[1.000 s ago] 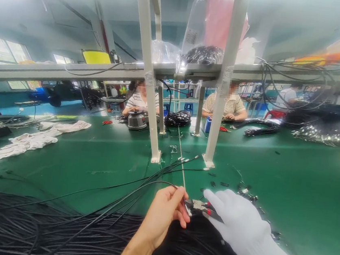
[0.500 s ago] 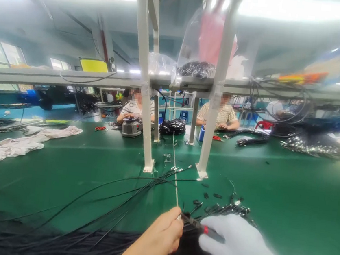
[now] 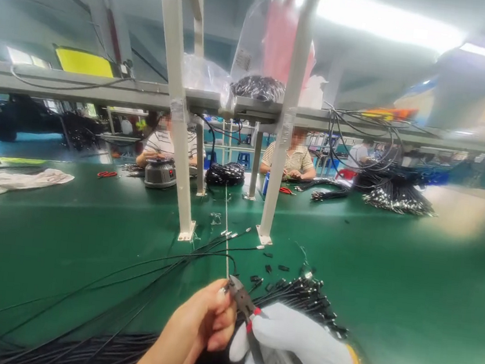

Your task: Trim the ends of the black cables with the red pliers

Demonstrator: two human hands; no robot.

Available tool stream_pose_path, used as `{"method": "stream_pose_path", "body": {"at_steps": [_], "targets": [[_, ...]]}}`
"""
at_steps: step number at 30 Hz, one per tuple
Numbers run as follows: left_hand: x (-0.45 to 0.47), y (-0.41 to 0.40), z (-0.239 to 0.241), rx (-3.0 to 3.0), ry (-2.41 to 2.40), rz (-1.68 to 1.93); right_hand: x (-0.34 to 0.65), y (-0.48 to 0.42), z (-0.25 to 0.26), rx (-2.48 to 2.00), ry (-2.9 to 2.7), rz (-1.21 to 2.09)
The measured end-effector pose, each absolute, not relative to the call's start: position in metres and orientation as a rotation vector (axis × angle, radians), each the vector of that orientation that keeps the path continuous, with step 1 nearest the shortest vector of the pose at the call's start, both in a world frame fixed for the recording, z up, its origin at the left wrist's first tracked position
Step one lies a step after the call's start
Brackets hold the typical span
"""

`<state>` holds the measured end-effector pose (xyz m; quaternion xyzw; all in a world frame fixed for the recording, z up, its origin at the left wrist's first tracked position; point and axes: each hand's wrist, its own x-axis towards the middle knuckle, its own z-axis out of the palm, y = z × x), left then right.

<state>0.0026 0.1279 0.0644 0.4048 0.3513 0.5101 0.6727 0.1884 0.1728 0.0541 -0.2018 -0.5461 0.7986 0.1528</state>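
My bare left hand (image 3: 194, 331) is closed in a pinch on a thin stiff wire (image 3: 227, 233) that rises from my fingertips toward the far side of the table. My right hand (image 3: 297, 352), in a white glove, is wrapped round the red-tipped handles of small pliers (image 3: 241, 301). The plier jaws meet the wire right at my left fingertips. Long black cables (image 3: 135, 278) fan across the green table (image 3: 88, 229) to the left of my hands, and a bundle of black cables with metal ends (image 3: 304, 291) lies just beyond my right hand.
Two white frame posts (image 3: 181, 157) (image 3: 277, 162) stand ahead and carry a shelf (image 3: 104, 89) with bagged cables. Two people sit working at the table's far side. Pale cloth (image 3: 1, 181) lies far left. Small black bits (image 3: 274, 264) are scattered near the posts.
The view has swung right and down. My hands came closer together, the pliers tilted up so their jaws now sit on the wire at my left fingertips.
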Motion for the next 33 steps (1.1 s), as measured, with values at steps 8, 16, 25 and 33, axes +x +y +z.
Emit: {"method": "stream_pose_path", "body": {"at_steps": [8,16,25,33], "targets": [[0.006,0.136,0.059,0.935,0.776,1.25,0.169,0.164,0.038,-0.492,-1.108,2.273],[0.01,0.134,0.04,1.099,0.809,1.174,0.224,0.213,0.074,-1.579,-1.5,0.792],[0.014,0.128,0.043,1.145,0.957,1.157,0.209,0.209,0.058,-2.013,-1.905,0.082],[0.01,0.132,0.042,1.183,1.011,1.176,0.207,0.208,0.037,-1.698,-2.029,-0.416]]}}
